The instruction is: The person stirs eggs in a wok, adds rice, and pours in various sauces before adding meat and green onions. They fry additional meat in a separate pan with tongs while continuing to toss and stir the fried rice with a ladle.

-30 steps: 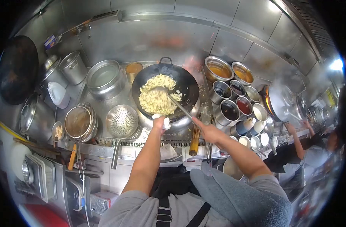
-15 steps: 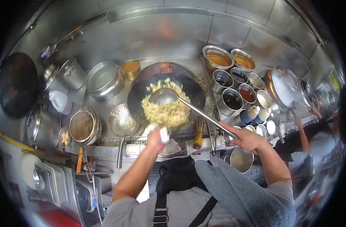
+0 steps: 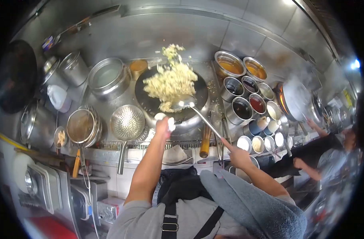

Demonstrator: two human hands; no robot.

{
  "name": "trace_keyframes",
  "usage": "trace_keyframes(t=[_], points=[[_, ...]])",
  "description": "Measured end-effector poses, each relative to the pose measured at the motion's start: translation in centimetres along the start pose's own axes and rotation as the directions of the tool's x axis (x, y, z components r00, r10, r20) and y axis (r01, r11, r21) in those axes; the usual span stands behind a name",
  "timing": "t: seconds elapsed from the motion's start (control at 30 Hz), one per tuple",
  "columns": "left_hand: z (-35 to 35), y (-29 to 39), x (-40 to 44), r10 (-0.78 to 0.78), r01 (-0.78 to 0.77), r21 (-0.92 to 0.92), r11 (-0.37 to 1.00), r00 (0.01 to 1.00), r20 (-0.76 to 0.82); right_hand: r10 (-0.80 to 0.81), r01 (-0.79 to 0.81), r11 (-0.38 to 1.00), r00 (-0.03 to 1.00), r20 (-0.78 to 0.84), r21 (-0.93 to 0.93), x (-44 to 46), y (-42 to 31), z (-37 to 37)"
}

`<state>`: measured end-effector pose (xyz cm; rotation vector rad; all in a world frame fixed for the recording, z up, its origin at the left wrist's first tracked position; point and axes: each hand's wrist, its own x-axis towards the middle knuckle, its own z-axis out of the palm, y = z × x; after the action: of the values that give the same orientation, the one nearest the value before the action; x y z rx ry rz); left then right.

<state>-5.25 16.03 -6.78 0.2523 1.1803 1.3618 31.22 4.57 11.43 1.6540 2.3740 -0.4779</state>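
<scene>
Pale yellow fried rice (image 3: 172, 81) is in the air above a black wok (image 3: 144, 97), some of it flung up past the far rim. My left hand (image 3: 163, 128) is closed round a white cloth (image 3: 171, 124) at the wok's near edge; the cloth and hand hide the part of the wok they grip. My right hand (image 3: 238, 156) is wrapped round the long handle of a metal ladle (image 3: 207, 122). The ladle's bowl lies against the near right side of the rice.
Left of the wok are a perforated strainer (image 3: 127, 122), a water pot (image 3: 106, 74) and a mesh sieve (image 3: 81, 126). Several sauce containers (image 3: 242, 109) stand to the right. Beyond them a co-worker (image 3: 329, 159) is beside a steaming wok (image 3: 296, 99).
The rice has risen from the wok into the air. My left hand has moved forward with the cloth. My right hand and the ladle have shifted left and slightly down.
</scene>
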Motion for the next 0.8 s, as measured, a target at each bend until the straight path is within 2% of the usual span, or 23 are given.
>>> trace_keyframes(t=[0.07,0.1,0.13,0.2,0.27,0.33,0.37,0.43,0.47,0.53,0.57,0.6,0.63,0.67,0.7,0.73,0.77,0.8], points=[[1.6,1.0,-1.6,0.023,-0.016,0.074,0.997,0.995,-0.098,-0.02,0.02,1.0,1.0,-0.014,-0.024,0.3,2.1,-0.6],[1.6,0.7,-3.5,0.073,-0.073,-0.002,0.997,0.994,-0.079,0.002,0.0,0.998,1.0,0.023,-0.07,2.1,2.9,-0.5],[1.1,0.2,-5.0,0.009,-0.01,-0.007,1.0,0.991,-0.137,0.035,-0.028,0.994,0.997,0.064,-0.101,3.6,3.1,0.5],[-1.3,-1.7,-9.6,0.012,-0.006,-0.166,0.986,0.999,0.037,0.069,-0.07,0.984,0.998,-0.011,-0.164,10.2,2.3,-0.3],[-4.8,-3.3,-13.8,-0.086,0.091,-0.195,0.977,0.996,0.033,0.026,-0.036,0.987,0.998,-0.064,-0.156,15.2,2.4,-3.1],[-8.3,-3.5,-18.0,-0.059,0.053,-0.056,0.997,0.991,-0.12,-0.008,-0.002,0.993,0.997,-0.078,-0.122,18.4,3.0,-3.5],[-10.6,-4.3,-18.7,0.004,-0.012,-0.061,0.998,0.992,-0.13,-0.209,0.243,0.966,0.938,-0.277,0.093,20.2,4.3,-2.4],[-12.6,-4.0,-19.3,0.092,-0.108,-0.09,0.99,0.983,-0.16,-0.061,0.187,0.914,0.941,-0.333,0.361,20.2,1.9,-2.9],[-11.9,-3.0,-19.7,0.141,-0.164,-0.102,0.981,0.97,-0.198,0.228,-0.154,0.896,0.964,-0.135,0.417,18.9,-2.8,-3.7],[-10.7,-1.8,-18.7,0.217,-0.233,-0.075,0.97,0.96,-0.175,0.233,-0.137,0.898,0.954,-0.189,0.419,21.6,-6.6,0.9],[-10.1,-1.5,-17.7,0.184,-0.199,-0.071,0.977,0.966,-0.183,0.222,-0.125,0.901,0.956,-0.193,0.415,21.5,-6.9,-0.1],[-9.4,-1.5,-16.9,0.226,-0.234,-0.046,0.971,0.964,-0.139,0.08,-0.064,0.79,0.997,0.001,0.609,20.9,-7.4,-1.8],[-8.7,-1.7,-16.0,0.235,-0.239,-0.026,0.971,0.966,-0.104,-0.105,-0.058,0.629,0.982,0.159,0.775,20.1,-7.8,-3.1],[-8.2,-1.9,-15.1,0.243,-0.244,-0.008,0.97,0.968,-0.067,-0.109,-0.058,0.629,0.981,0.161,0.776,19.1,-7.2,-3.3],[-7.0,-1.2,-15.6,0.16,-0.161,-0.017,0.987,0.985,-0.066,-0.211,0.197,0.802,0.977,-0.042,0.564,17.9,-5.8,-3.3],[-5.8,-0.3,-16.4,0.069,-0.071,-0.025,0.997,0.996,-0.064,-0.356,0.4,0.878,0.913,-0.199,0.263,16.6,-4.6,-3.1],[-5.1,0.3,-16.2,-0.042,0.04,-0.033,0.999,0.997,-0.063,-0.351,0.392,0.88,0.917,-0.189,0.267,14.5,-4.2,-3.2],[-3.8,0.7,-16.0,-0.025,0.023,-0.03,0.999,0.998,-0.062,-0.335,0.351,0.904,0.936,-0.104,0.243,12.2,-3.9,-3.6]])
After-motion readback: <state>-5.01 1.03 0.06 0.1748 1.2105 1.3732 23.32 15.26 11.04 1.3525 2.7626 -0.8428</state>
